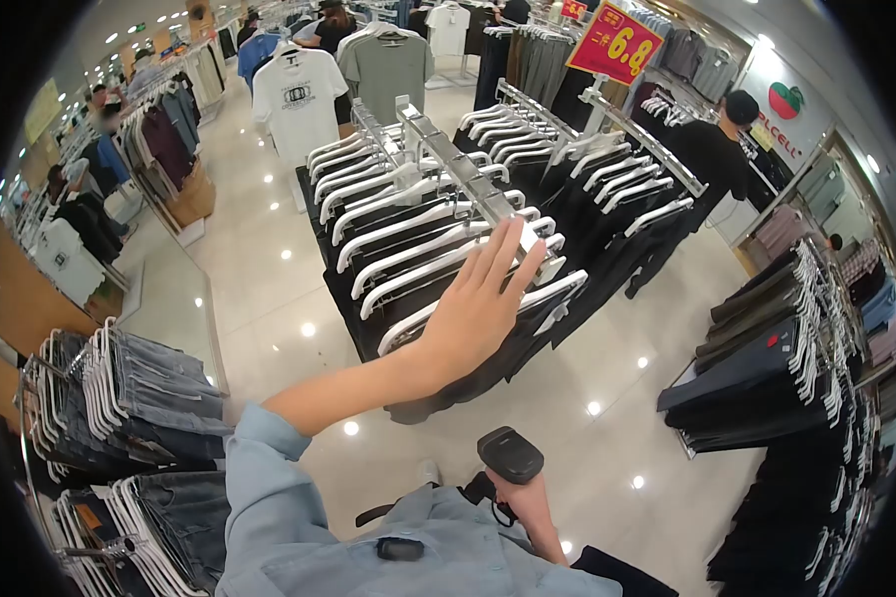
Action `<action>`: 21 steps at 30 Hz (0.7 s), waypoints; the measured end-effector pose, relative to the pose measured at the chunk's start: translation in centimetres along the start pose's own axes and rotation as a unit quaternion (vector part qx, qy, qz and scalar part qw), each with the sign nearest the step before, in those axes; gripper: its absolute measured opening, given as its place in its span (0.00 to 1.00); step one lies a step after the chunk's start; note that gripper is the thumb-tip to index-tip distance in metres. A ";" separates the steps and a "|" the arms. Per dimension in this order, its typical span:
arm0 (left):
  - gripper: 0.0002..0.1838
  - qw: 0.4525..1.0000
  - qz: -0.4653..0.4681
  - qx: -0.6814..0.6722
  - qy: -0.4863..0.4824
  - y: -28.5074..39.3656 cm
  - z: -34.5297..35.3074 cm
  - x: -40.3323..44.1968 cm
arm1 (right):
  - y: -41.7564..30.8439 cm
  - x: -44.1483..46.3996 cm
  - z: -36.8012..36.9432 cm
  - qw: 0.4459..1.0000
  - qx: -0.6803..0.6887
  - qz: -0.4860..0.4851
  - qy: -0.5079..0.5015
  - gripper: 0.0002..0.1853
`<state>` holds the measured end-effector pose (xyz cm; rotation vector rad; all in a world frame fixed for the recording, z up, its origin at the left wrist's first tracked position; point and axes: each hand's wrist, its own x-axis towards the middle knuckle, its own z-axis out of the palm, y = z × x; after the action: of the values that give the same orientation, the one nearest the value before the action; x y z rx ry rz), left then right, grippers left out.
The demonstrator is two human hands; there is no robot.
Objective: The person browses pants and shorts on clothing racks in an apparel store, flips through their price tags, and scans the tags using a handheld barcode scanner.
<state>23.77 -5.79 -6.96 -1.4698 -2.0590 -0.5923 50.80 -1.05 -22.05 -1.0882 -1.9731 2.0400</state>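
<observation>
My left hand [478, 303] reaches out over the front end of a clothes rack, its fingers stretched and slightly apart. It lies over the end of the metal rail [468, 179]; whether it touches the rail or the hangers, I cannot tell. Several white hangers [398, 264] with black trousers [448, 383] hang in a row under that rail. Low in front of my body, my right hand [521, 493] is wrapped round a black handheld scanner [511, 453], with its broad head facing up. Part of the right hand's fingers is hidden beneath the scanner.
Jeans [164, 383] hang on a rack at the left, dark trousers [747, 383] at the right. A red price sign [614, 42] stands above the middle rack. Beyond it is a person in black [702, 159]. White and grey T-shirts [383, 75] hang behind; tiled floor [269, 289] runs between racks.
</observation>
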 end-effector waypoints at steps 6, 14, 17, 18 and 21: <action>0.44 0.993 -0.069 0.003 -0.095 1.6 -0.4 -4.3 | -0.6 2.2 -0.3 0.998 -0.010 0.024 -0.060 0.07; 0.31 0.970 -0.159 0.167 -0.079 4.7 3.4 -4.7 | -1.8 6.8 -2.7 0.984 -0.079 0.003 -0.162 0.09; 0.24 0.973 -0.195 0.123 0.011 5.3 3.7 -3.9 | -1.5 9.1 -4.5 0.978 -0.049 0.030 -0.202 0.09; 0.24 0.971 -0.205 0.113 0.040 5.8 3.5 -3.7 | -1.3 9.9 -5.1 0.975 -0.038 0.051 -0.212 0.09; 0.21 0.960 -0.234 0.081 0.129 8.0 2.9 -4.0 | -0.9 12.0 -6.0 0.956 -0.025 0.098 -0.275 0.08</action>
<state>31.88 -4.35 -11.39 -0.7632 -2.1860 -0.7301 44.86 10.50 -25.65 -0.8048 -2.2346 2.6423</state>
